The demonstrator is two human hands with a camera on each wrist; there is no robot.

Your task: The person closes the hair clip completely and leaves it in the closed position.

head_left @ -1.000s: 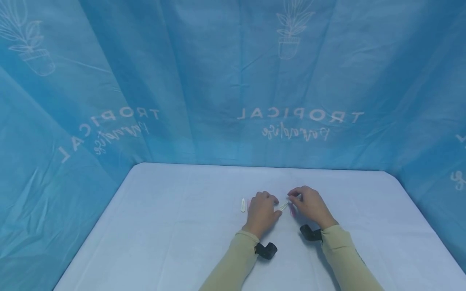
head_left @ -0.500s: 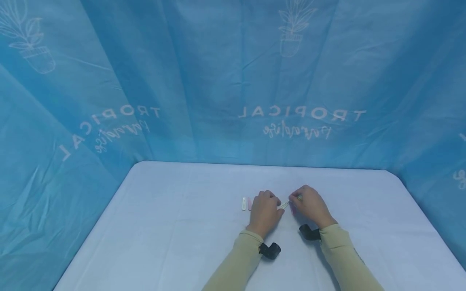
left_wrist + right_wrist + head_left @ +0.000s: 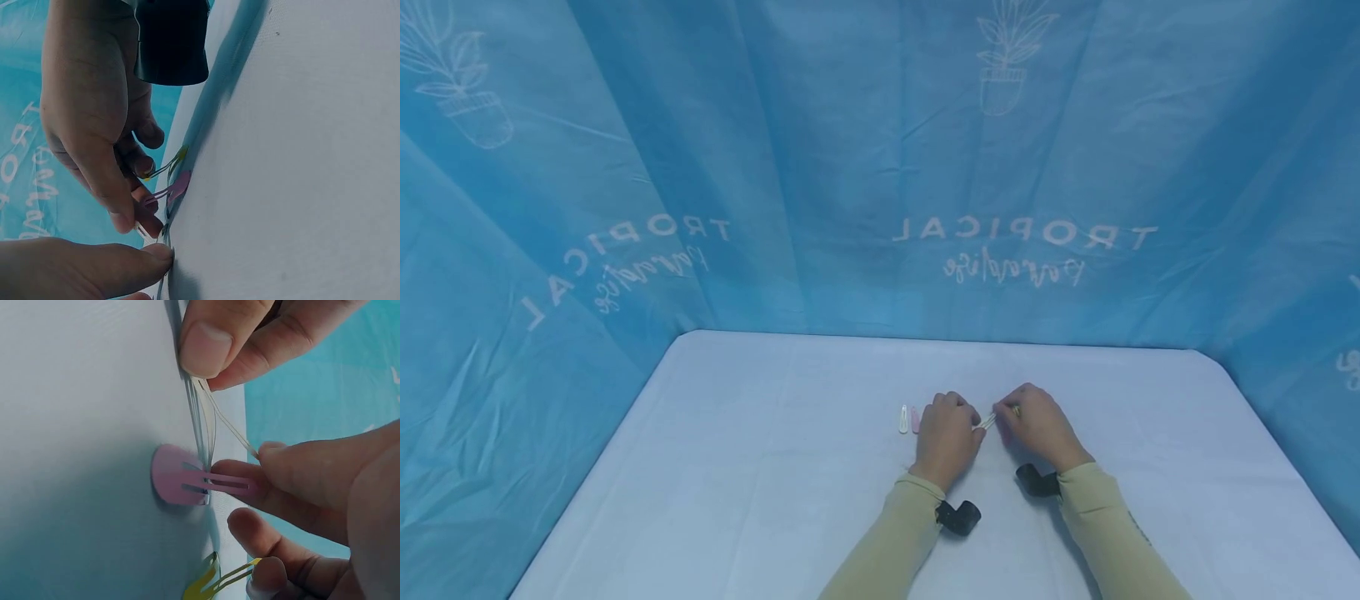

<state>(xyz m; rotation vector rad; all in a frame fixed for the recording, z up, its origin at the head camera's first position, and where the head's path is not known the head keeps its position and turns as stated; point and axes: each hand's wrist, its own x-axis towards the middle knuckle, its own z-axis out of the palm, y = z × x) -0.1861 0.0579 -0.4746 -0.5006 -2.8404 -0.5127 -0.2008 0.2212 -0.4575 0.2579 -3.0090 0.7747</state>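
Note:
A white snap hair clip [image 3: 988, 421] spans the space between both hands, its thin arm bent away from its frame. My left hand [image 3: 946, 433] pinches one end between thumb [image 3: 119, 269] and finger. My right hand [image 3: 1041, 423] has its thumb and forefinger at the clip's raised arm [image 3: 231, 425]. Below it in the right wrist view, a pink snap clip [image 3: 175, 475] stands sprung apart, touching or very near my right forefinger. A yellow snap clip [image 3: 215, 581], also sprung apart, lies by my other right fingertips; whether they hold it is unclear.
Left of my left hand, another white snap clip [image 3: 903, 419] and a pink one [image 3: 915, 420] lie side by side on the white tablecloth [image 3: 760, 483]. A blue printed curtain [image 3: 850, 167] surrounds the table's back and sides. Each wrist carries a black camera [image 3: 958, 518].
My hands have drawn slightly closer over the white clip, the left shifting a little right. My right fingers have closed in on its end. The yellow clip has come into sight beside my right fingers.

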